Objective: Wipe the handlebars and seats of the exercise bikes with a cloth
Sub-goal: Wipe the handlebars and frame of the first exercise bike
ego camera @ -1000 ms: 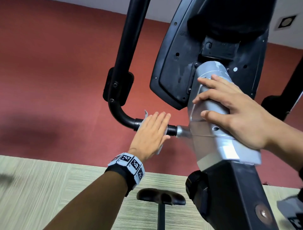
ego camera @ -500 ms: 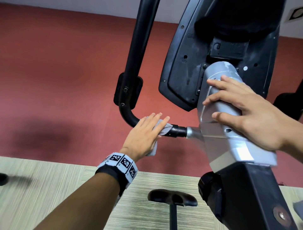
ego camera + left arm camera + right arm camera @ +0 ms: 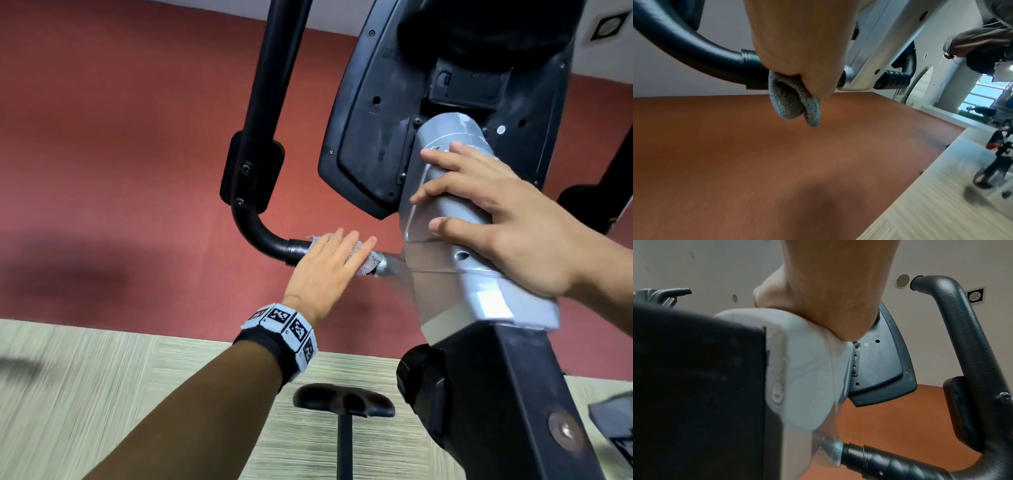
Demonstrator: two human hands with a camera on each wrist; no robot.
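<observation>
A black curved handlebar (image 3: pixel 263 236) runs from an upright tube to the bike's silver stem housing (image 3: pixel 445 294). My left hand (image 3: pixel 329 263) lies over its straight part, close to the housing, with a grey cloth (image 3: pixel 368 262) pressed between hand and bar. In the left wrist view the thumb pinches a fold of the cloth (image 3: pixel 791 104) under the handlebar (image 3: pixel 694 45). My right hand (image 3: pixel 507 222) rests on top of the silver housing with its fingers spread flat; the right wrist view shows the palm on the housing (image 3: pixel 807 369). A black seat (image 3: pixel 342 401) of another bike stands below.
The black console back (image 3: pixel 376 137) hangs just above the housing. A black post (image 3: pixel 513 411) carries the housing on the right. The floor is red with a pale striped strip (image 3: pixel 102 394). The opposite handlebar grip (image 3: pixel 892 79) sticks out beyond the housing.
My left hand slid with the cloth along the bar toward the bend, then back toward the silver housing. My right hand stayed on the housing.
</observation>
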